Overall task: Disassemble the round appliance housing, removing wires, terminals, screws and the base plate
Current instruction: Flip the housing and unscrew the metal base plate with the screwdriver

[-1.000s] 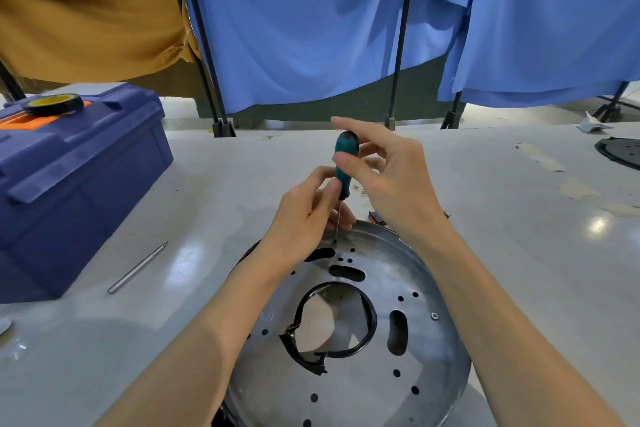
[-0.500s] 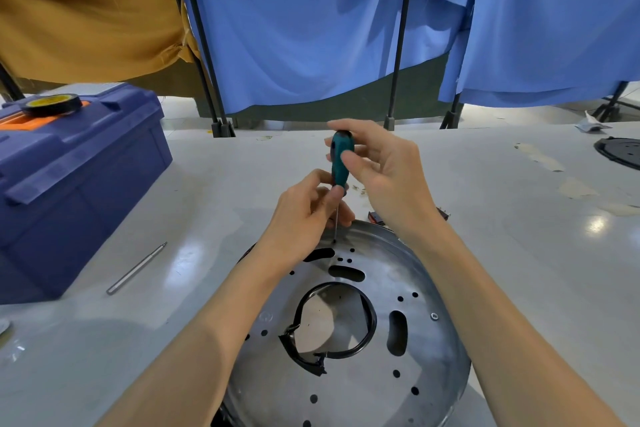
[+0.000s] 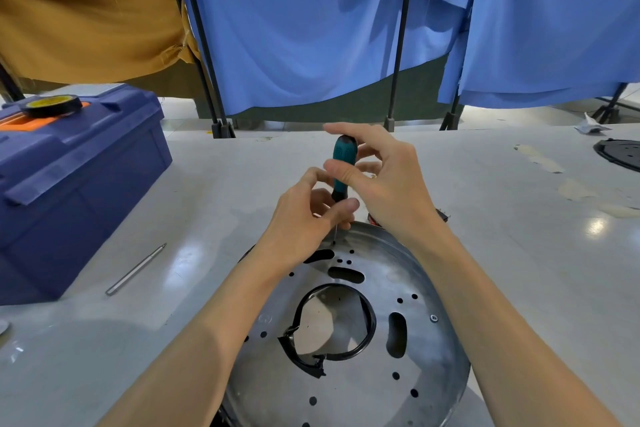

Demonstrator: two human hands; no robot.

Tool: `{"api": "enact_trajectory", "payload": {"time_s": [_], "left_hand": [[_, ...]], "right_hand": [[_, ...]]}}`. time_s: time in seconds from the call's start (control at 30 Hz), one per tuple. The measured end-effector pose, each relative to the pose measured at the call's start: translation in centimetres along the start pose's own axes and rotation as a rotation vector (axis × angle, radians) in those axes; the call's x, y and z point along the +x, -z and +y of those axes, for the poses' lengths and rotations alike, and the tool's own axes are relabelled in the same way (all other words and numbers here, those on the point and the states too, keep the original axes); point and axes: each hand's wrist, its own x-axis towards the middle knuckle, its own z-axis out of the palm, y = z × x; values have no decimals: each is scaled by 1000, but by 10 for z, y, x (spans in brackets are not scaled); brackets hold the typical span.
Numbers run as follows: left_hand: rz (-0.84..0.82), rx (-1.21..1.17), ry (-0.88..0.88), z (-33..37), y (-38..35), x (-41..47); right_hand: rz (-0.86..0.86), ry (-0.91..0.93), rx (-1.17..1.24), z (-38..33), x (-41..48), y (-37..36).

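A round shiny metal base plate (image 3: 426, 367) with several holes and slots lies in front of me, a black ring (image 3: 367, 343) around its central opening. A teal-handled screwdriver (image 3: 343, 166) stands upright, its thin tip on a hole at the plate's far rim. My right hand (image 3: 384, 180) pinches the handle between thumb and fingers. My left hand (image 3: 308, 215) pinches the lower end of the handle and the shaft. One small screw (image 3: 433, 318) sits at the plate's right side.
A blue toolbox (image 3: 69, 184) with a tape roll (image 3: 52, 104) on its lid stands at the left. A loose metal bit (image 3: 136, 269) lies beside it on the white table. A black round part (image 3: 620, 152) rests far right. Blue and mustard cloths hang behind.
My right fingers have shifted around the screwdriver handle, turning it. The left hand and the plate have stayed in place.
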Motion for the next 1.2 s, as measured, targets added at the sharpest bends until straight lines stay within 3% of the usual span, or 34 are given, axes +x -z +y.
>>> {"api": "enact_trajectory", "payload": {"time_s": [0.17, 0.3, 0.5, 0.67, 0.83, 0.97, 1.2], "left_hand": [[-12, -36, 5, -1, 1, 0], [19, -15, 14, 1, 1, -1], [-12, -34, 9, 0, 1, -1], [2, -25, 2, 1, 0, -2], [-17, -26, 12, -1, 0, -1], [7, -5, 15, 1, 0, -1], [-11, -11, 27, -1, 1, -1]], "right_hand": [[-37, -16, 110, -1, 0, 1], [-18, 12, 4, -2, 0, -2], [-28, -21, 129, -1, 0, 2], [2, 3, 33, 0, 0, 0], [-27, -22, 144, 0, 0, 3], [-11, 9, 7, -1, -1, -1], [-22, -18, 101, 0, 1, 2]]}}
